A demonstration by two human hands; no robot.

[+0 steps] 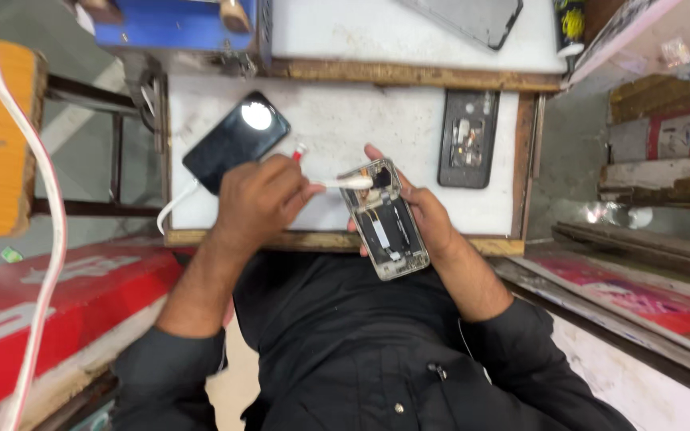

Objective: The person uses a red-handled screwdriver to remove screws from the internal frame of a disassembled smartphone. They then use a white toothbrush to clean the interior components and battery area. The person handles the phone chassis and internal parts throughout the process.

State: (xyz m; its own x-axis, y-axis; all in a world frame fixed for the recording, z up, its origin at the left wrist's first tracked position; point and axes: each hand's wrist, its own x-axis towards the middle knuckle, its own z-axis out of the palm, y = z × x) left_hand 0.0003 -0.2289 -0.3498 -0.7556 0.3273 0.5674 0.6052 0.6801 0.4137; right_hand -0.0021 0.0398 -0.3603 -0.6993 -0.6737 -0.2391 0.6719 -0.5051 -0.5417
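My right hand (429, 219) cradles an opened smartphone (385, 223) with its back cover off, its inner parts and a silver frame showing. My left hand (261, 199) grips a small tool with a white tip (349, 183) and a red end (299, 152). The white tip touches the upper part of the opened phone. Both hands hover over the near edge of a white worktable (345, 120).
A black phone (235, 140) with its flashlight lit lies at the table's left, a white cable (173, 206) running from it. Another opened phone body (469, 138) lies at the right. A dark phone (473, 17) rests on the rear shelf, beside a blue device (177, 22).
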